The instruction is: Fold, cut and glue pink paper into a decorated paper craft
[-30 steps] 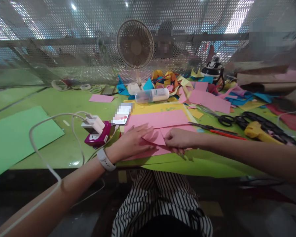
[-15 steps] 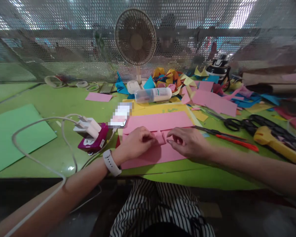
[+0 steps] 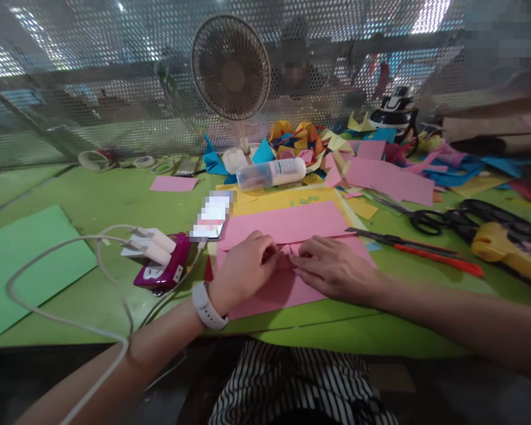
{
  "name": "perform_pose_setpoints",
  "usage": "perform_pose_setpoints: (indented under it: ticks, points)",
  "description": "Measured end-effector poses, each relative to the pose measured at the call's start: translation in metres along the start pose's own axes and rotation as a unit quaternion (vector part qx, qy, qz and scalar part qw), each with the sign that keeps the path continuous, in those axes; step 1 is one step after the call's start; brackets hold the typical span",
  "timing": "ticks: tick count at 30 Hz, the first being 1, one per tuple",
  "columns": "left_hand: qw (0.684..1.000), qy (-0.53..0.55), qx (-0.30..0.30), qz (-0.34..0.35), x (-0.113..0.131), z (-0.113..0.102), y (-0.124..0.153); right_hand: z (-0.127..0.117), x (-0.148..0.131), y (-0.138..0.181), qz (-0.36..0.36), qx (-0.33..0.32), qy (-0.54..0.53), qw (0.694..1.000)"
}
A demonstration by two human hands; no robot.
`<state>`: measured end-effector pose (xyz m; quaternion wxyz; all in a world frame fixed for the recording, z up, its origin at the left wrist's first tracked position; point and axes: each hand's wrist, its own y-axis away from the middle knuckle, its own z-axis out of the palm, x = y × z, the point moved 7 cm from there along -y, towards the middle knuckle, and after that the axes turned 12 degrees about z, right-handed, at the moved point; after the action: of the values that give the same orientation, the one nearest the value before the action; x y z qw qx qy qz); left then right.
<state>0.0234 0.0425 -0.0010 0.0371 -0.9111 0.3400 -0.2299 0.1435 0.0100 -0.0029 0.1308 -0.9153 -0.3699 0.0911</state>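
A small folded piece of pink paper (image 3: 287,251) lies between my two hands, over larger pink paper sheets (image 3: 283,223). My left hand (image 3: 248,268), with a white watch band at the wrist, pinches the left side of this fold with thumb and forefinger. From the right, my right hand (image 3: 334,265) bends its fingers onto the same folded piece, fingertips close to those of the left. My fingers hide much of the fold. Beneath the pink sheets, yellow paper (image 3: 252,203) shows at the far side.
A phone (image 3: 212,217) and purple power adapter (image 3: 161,268) with white cables stand left. Beyond are a clear bottle (image 3: 272,174), fan (image 3: 231,68) and paper scraps. A red-handled cutter (image 3: 446,258), black scissors (image 3: 427,221) and yellow-and-black tool (image 3: 504,242) lie right.
My fingertips have come closer together on the small pink fold, the right hand moving left onto it. The whole view has shifted slightly.
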Motion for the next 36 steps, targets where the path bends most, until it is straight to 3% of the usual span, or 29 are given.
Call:
perform_pose_setpoints:
  ticks: [8, 17, 25, 36]
  points:
    - [0.993, -0.081, -0.006, 0.089, 0.024, -0.006, 0.009, 0.003, 0.006, 0.000, 0.028, 0.011, -0.024, 0.999]
    - [0.950, -0.193, -0.031, 0.243, 0.033, 0.004, 0.031, -0.005, 0.005, 0.003, 0.037, 0.039, -0.029, 0.998]
    - [0.947, -0.191, -0.145, 0.217, 0.031, 0.017, 0.031, -0.003, 0.010, 0.015, 0.028, 0.058, 0.008, 0.998]
    - [0.936, -0.138, -0.240, 0.218, 0.022, 0.017, 0.030, -0.003, 0.006, 0.015, -0.021, 0.050, 0.016, 0.998]
